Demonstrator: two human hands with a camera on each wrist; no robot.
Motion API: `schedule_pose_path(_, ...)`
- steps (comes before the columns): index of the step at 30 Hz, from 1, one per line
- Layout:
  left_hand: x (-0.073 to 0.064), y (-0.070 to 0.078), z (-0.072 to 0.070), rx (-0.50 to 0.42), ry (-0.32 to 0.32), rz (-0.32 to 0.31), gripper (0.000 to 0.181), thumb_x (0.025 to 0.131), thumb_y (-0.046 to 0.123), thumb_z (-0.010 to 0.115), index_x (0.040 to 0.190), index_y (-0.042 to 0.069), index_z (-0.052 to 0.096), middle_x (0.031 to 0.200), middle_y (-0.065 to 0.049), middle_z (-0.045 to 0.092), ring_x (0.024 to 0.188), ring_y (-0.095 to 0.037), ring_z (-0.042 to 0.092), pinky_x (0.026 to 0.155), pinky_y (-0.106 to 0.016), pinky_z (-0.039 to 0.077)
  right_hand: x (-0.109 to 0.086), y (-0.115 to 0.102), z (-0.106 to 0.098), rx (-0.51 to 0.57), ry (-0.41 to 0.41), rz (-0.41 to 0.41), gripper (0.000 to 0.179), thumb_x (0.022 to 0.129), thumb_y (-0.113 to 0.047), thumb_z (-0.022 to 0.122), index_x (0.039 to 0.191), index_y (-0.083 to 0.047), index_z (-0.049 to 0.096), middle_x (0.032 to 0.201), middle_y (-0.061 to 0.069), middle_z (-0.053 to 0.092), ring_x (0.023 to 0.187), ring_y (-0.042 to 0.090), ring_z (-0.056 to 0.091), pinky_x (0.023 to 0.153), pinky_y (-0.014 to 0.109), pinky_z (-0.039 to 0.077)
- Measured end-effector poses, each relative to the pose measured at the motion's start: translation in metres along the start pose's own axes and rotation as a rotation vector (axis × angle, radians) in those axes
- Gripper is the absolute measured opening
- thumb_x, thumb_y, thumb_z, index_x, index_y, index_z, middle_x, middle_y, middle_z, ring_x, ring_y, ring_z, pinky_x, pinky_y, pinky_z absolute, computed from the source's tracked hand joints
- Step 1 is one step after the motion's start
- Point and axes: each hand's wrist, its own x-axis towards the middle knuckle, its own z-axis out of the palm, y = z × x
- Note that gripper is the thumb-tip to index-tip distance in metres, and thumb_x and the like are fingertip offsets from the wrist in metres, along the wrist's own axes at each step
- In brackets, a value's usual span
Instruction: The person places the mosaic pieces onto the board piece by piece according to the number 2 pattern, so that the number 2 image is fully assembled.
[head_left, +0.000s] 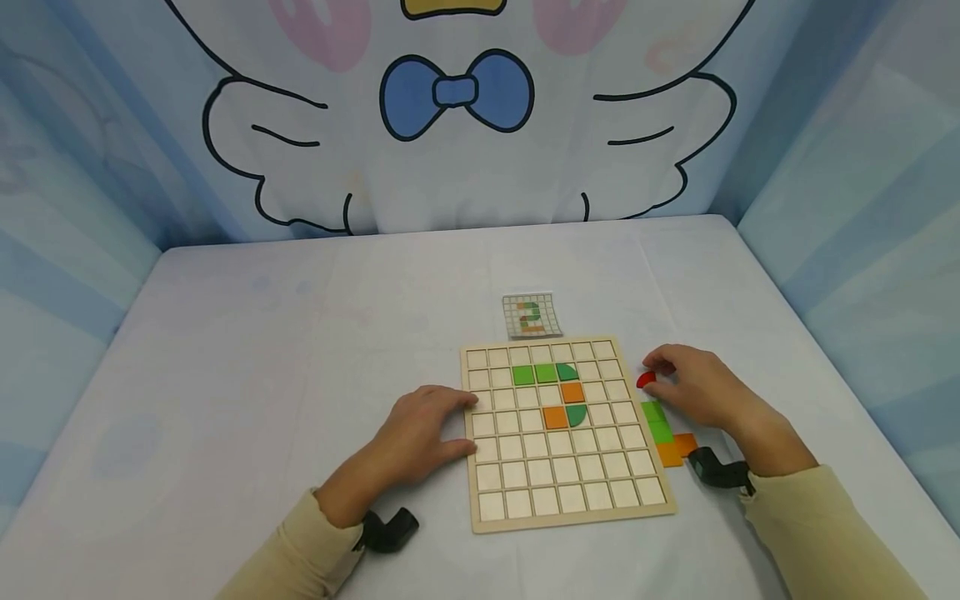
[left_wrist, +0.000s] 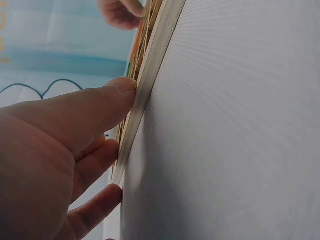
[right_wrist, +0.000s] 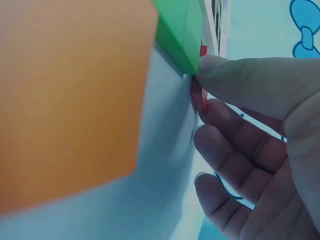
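Note:
A square wooden grid board lies on the table. On it sit light green square tiles, dark green quarter-round tiles and orange square tiles. My left hand rests against the board's left edge, thumb and fingers spread. To the right of the board, my right hand pinches a red tile with a curved edge between thumb and fingers. In the right wrist view the red tile is partly behind a green tile and the thumb.
Beside the board's right edge lie loose green tiles and orange tiles, close to the right wrist's camera. A small pattern card lies just behind the board. A printed curtain hangs behind the table.

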Motion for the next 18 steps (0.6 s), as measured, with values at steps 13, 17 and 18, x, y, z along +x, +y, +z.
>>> schedule_pose_path(13, 0.0001, -0.0004, -0.0003, 0.002, -0.002, 0.004, 0.054, 0.082, 0.024, 0.085, 0.129, 0.007, 0.064, 0.127, -0.005, 0.064, 0.124, -0.029, 0.054, 0.102, -0.05, 0.041, 0.0021, 0.0001, -0.0013, -0.053, 0.035, -0.018, 0.031, 0.091, -0.017, 0.073, 0.112, 0.004, 0.065, 0.103, 0.015, 0.066, 0.095, 0.033, 0.059, 0.09, 0.054, 0.05)
schedule_pose_path(17, 0.0003, -0.0003, -0.0004, 0.002, -0.004, 0.002, 0.054, 0.082, 0.024, 0.085, 0.129, 0.007, 0.064, 0.127, -0.006, 0.064, 0.124, -0.03, 0.053, 0.102, -0.05, 0.041, 0.0018, -0.003, -0.0028, -0.031, 0.041, -0.013, 0.034, 0.091, -0.019, 0.073, 0.115, 0.004, 0.064, 0.106, 0.016, 0.066, 0.098, 0.034, 0.059, 0.091, 0.055, 0.05)
schedule_pose_path(18, 0.0003, -0.0002, -0.0004, 0.001, -0.006, -0.001, 0.054, 0.082, 0.024, 0.085, 0.129, 0.007, 0.064, 0.127, -0.006, 0.064, 0.124, -0.03, 0.053, 0.103, -0.05, 0.041, 0.0016, -0.0044, -0.0032, -0.02, 0.043, -0.018, 0.035, 0.091, -0.019, 0.074, 0.115, 0.005, 0.064, 0.106, 0.016, 0.066, 0.099, 0.034, 0.059, 0.092, 0.055, 0.05)
